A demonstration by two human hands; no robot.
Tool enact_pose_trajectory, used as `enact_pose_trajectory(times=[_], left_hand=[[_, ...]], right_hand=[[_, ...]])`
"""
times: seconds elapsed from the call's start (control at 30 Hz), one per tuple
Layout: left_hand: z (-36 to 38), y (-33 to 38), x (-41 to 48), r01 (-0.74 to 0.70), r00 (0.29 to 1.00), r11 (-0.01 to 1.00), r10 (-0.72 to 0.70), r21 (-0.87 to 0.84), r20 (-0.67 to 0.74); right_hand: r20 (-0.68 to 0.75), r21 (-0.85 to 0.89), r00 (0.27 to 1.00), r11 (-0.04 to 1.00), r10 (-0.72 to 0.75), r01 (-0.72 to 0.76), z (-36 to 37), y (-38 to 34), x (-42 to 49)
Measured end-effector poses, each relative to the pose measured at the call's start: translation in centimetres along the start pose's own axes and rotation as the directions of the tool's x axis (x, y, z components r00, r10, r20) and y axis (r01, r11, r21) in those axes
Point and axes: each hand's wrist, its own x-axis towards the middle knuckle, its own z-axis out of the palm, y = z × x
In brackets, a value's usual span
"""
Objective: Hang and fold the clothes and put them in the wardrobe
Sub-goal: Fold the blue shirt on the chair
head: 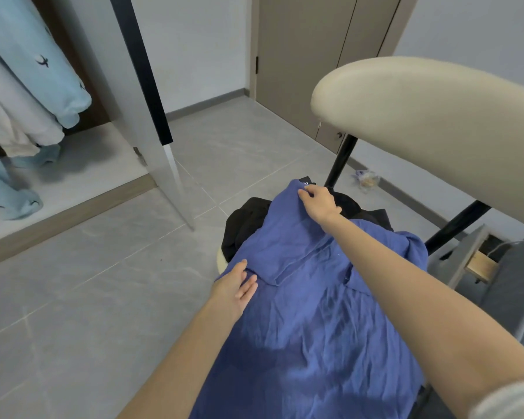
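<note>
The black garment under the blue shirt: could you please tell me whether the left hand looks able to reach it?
Probably yes. An uncovered part of the black garment lies just past the left hand, which rests flat on the edge of the blue shirt, with nothing between them.

Two hands are in view, the left hand [238, 285] and the right hand [319, 204]. There is one blue shirt [309, 313] and under it one heap of black cloth [245, 225]; how many pieces it holds cannot be told. One chair [421, 116] shows. In the one wardrobe [82, 164] hang one white garment [15, 116] and at least two pale blue bird-print pieces [34, 49]. One small plastic bag [366, 178] lies on the floor [88, 297].
</note>
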Motion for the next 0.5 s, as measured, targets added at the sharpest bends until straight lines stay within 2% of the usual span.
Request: enact_pose_trajectory(times=[0.07,0.2,0.3,0.4,0.5], left_hand=[[0.3,0.1,0.4,-0.032,0.999,0.998,0.030,-0.063,-0.033],[-0.3,0.1,1.4,-0.161,0.985,0.984,0.155,-0.078,-0.080],[-1.1,0.2,2.0,-0.212,0.973,0.971,0.200,-0.106,-0.117],[-1.3,0.0,2.4,-0.222,0.966,0.970,0.206,-0.096,-0.155],[-1.3,-0.4,2.3,-0.188,0.971,0.978,0.171,-0.091,-0.165]], right_hand=[[0.027,0.038,0.999,0.999,-0.025,0.024,-0.1,-0.3,0.7],[0.116,0.110,0.988,0.990,-0.097,0.085,0.4,-1.1,2.1],[0.107,0.121,0.987,0.987,-0.123,0.110,1.6,-1.8,2.4],[0.098,0.038,0.986,0.990,-0.137,0.133,2.8,-1.6,2.5],[0.127,-0.077,0.988,0.992,-0.091,0.101,3.1,-1.0,2.4]])
